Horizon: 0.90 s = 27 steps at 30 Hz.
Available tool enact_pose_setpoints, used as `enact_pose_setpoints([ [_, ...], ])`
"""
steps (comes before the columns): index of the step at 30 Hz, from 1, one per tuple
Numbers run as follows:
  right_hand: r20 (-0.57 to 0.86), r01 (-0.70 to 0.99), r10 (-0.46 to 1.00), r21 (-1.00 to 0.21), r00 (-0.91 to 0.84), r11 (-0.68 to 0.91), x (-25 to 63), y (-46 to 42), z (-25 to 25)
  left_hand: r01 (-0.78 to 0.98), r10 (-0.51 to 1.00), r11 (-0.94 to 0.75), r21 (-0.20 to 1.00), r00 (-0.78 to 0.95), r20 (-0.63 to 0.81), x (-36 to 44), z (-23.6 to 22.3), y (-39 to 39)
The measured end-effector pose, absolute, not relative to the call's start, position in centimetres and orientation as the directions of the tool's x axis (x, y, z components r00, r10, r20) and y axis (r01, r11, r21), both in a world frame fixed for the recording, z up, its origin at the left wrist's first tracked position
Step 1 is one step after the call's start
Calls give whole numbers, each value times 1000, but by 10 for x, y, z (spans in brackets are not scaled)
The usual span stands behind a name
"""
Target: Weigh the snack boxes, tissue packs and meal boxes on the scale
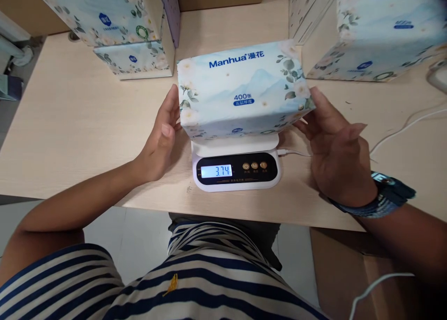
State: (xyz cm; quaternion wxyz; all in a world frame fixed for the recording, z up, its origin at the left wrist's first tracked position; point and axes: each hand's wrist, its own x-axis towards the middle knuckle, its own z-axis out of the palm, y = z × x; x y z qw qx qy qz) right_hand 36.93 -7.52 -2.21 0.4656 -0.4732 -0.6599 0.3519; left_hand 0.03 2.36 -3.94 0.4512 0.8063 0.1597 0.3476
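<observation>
A light-blue floral pack of tissues, marked Manhua, sits over the platform of a small white digital scale. Its right end looks slightly raised; I cannot tell whether the pack rests fully on the platform. The lit display reads about 3.74. My left hand holds the pack's left end with the fingers, its thumb standing apart. At the opposite end my right hand, with a watch on the wrist, has its fingers against the lower right corner, partly hidden under it, thumb raised.
Stacked tissue packs stand at the back left, and more packs at the back right. A white cable runs from the scale to the right across the wooden table. Below the front edge is a cardboard box.
</observation>
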Motion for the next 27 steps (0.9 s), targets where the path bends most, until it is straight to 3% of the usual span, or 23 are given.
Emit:
enact_pose_setpoints([
  [3, 294, 173, 952, -936, -91, 306, 370, -76, -24, -32, 588, -538, 843, 702, 402, 2, -35, 22],
  [6, 290, 154, 955, -942, -70, 297, 372, -72, -28, -26, 603, -540, 841, 685, 409, 4, -33, 19],
  [17, 326, 211, 944, -920, -60, 331, 377, -69, -35, 2, 655, -506, 863, 651, 383, 11, -30, 10],
  [22, 245, 276, 969, -930, -23, 241, 371, -74, -24, -121, 590, -544, 830, 648, 481, 3, -49, 20],
  [27, 242, 265, 970, -937, 17, 229, 368, -75, -21, -111, 587, -548, 829, 655, 476, 1, -55, 26],
])
